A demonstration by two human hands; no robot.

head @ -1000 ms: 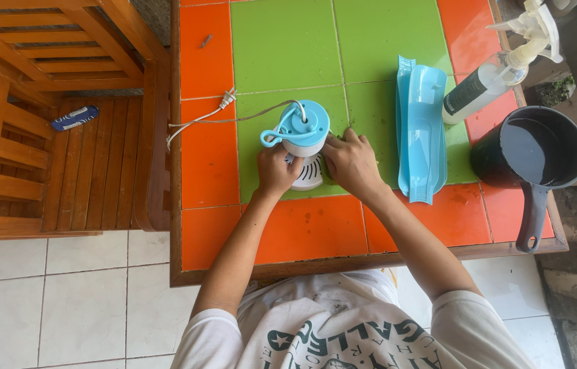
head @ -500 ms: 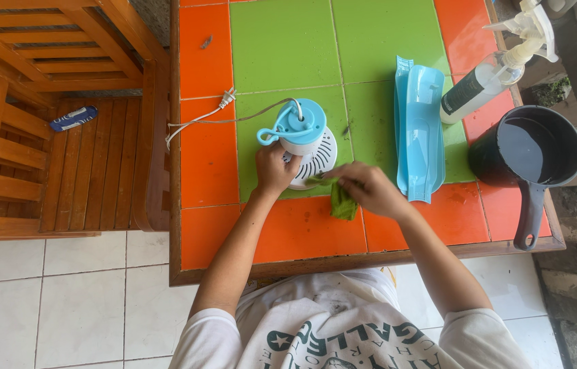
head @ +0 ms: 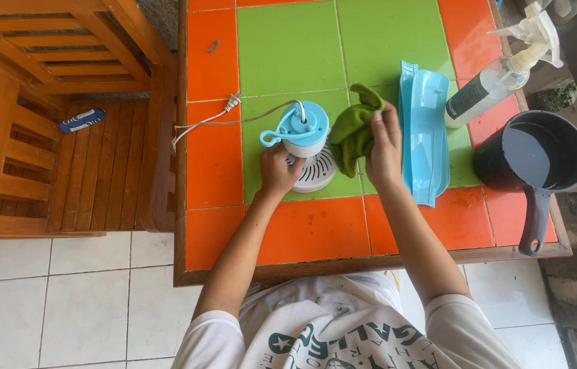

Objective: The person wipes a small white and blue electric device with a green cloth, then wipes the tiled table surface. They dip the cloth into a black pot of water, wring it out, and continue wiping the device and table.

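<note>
Progress: the wiping seemed only partly done; the blue cover lay detached, so more cleaning and putting together seemed to remain.
Left hand (head: 278, 169): its fingers were closed around the white body of the small fan motor unit (head: 304, 140), which stood on the green tile of the table (head: 316, 229), its cord (head: 213, 119) running to the left.
Right hand (head: 384, 147): it was clamped on a green cloth (head: 353, 130), lifted just right of the unit.
Blue cover (head: 424, 130): it lay on the table beside the right hand.
Spray bottle (head: 500, 72): it lay tilted; its liquid level could not be told.
Dark pot (head: 534, 154): it looked to hold dark water.
</note>
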